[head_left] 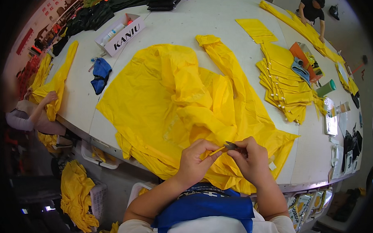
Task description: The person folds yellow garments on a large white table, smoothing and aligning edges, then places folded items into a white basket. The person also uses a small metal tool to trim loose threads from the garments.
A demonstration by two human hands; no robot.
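A large yellow raincoat-like garment (150, 88) of thin shiny material lies spread and rumpled across the white table before me. One sleeve-like part stretches away toward the far side. At its near edge my left hand (196, 160) pinches a narrow strip of the yellow material between thumb and fingers. Close beside it, my right hand (250, 159) is closed around small thread snips (231, 146). Their dark metal blades point left and meet the end of the pinched strip. Whether the blades touch the material, I cannot tell. The handle is mostly hidden in my fingers.
Folded yellow garments (284, 85) are stacked at right, near an orange box (305, 59) and a green cup (326, 88). A white box (120, 34) and blue cloth (100, 75) lie at left. One person (34, 111) works at left, another (311, 14) far right.
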